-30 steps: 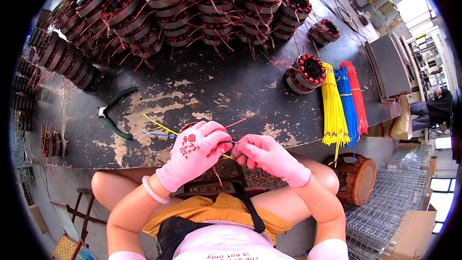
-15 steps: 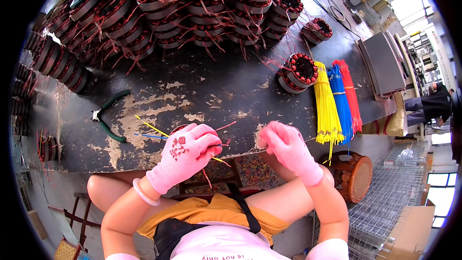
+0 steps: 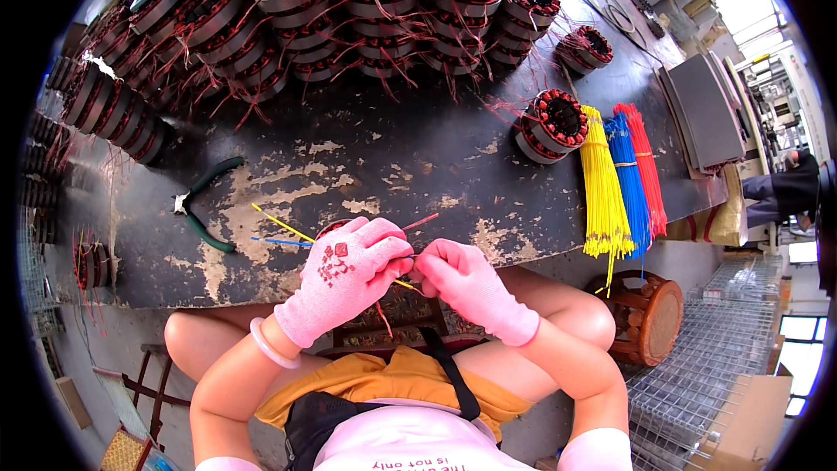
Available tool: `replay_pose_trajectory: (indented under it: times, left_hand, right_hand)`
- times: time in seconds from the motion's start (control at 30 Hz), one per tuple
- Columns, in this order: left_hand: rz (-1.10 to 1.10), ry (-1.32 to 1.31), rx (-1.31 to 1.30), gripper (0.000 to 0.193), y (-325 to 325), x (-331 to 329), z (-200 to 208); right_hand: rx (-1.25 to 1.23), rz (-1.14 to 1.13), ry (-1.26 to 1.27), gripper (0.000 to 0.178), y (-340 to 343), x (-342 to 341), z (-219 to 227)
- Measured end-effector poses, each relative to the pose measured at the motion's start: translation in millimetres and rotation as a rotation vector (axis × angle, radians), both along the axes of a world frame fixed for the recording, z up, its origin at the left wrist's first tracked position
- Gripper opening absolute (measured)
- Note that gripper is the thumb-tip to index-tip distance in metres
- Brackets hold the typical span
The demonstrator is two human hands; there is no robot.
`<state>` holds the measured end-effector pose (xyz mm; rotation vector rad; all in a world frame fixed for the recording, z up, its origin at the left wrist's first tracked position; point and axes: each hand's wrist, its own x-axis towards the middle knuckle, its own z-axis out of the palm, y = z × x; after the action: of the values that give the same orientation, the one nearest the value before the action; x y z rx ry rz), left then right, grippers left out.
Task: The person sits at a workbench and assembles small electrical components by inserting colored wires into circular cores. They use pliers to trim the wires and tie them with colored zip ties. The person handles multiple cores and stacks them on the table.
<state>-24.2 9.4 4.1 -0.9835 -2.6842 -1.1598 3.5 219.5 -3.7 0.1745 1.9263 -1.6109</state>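
Observation:
My gloved left hand (image 3: 349, 275) is closed at the table's near edge, its fingertips pinching thin wires. Behind it, mostly hidden, a bit of a dark red wound motor stator (image 3: 332, 228) shows. A yellow wire (image 3: 283, 224) and a blue wire (image 3: 281, 242) stick out to the left of this hand, and a red wire (image 3: 422, 221) to the upper right. My gloved right hand (image 3: 471, 288) meets the left fingertips, its thumb and fingers pinched at the wire ends. A red lead (image 3: 384, 318) hangs below.
Green-handled pliers (image 3: 209, 201) lie open on the worn table (image 3: 392, 148). Stacked stators (image 3: 296, 0) fill the back; another stator (image 3: 551, 126) stands by yellow (image 3: 603, 183), blue (image 3: 629, 183) and red wire bundles (image 3: 645, 166). A wooden stool (image 3: 649, 318) is at right.
My right hand has moved left and slightly down, from apart to touching the left fingertips at the wires. The left hand keeps its hold on the wires.

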Motion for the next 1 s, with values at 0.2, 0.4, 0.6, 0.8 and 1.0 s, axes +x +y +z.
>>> replay_pose_trajectory:
  times: [0.2, 0.4, 0.6, 0.8, 1.0]
  left_hand:
    - [-0.002, -0.022, 0.011, 0.014, -0.5, -0.1, 1.4]
    - [-0.017, -0.018, 0.021, 0.015, 0.2, -1.6, 1.0]
    - [-0.040, 0.027, 0.012, 0.014, -3.1, -1.6, -0.2]
    - [-0.023, 0.027, 0.038, 0.014, 0.1, -1.3, -2.3]
    - [-0.015, -0.015, 0.008, 0.016, 0.2, -0.4, -1.4]
  right_hand:
    - [0.363, 0.282, 0.666, 0.017, 13.1, -5.5, 17.2]
    - [0.707, 0.459, 1.287, 0.027, 13.0, -16.7, 5.1]
    - [-0.219, -0.063, -0.190, 0.032, 2.6, -8.1, 12.9]
    - [0.553, 0.130, 1.233, 0.032, 12.9, -4.1, 9.9]
    - [0.688, 0.241, 1.277, 0.033, 1.8, 3.0, -3.0]
